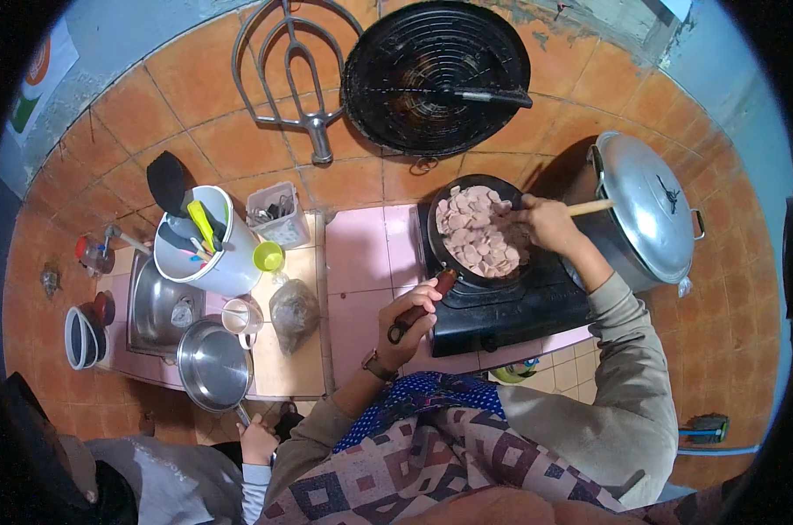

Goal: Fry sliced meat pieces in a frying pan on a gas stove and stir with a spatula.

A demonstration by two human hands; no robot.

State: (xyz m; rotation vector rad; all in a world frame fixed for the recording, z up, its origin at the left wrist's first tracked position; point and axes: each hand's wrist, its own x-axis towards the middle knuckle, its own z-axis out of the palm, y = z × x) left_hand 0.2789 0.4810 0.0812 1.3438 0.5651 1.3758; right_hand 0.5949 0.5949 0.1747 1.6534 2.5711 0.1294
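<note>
A black frying pan [481, 282] stands on the left side of a black gas stove [508, 321]. Pale pinkish sliced rounds of food [475, 230], perhaps sausage, fill it. My left hand [406, 321] grips the pan's brown handle [446, 281], which points toward me. Over the pan's right rim, my right hand [547, 222] is closed around a wooden-handled utensil [590, 207]. Its light wooden end sticks out to the right, and its working end is hidden by my hand and the food.
A large lidded aluminium pot [652, 210] stands right of the pan. Left are a white utensil bucket [239, 256], a sink [150, 308], a mug [242, 318] and a tied plastic bag [294, 315]. At lower left, another person's hand [258, 440] holds a steel pan [216, 367].
</note>
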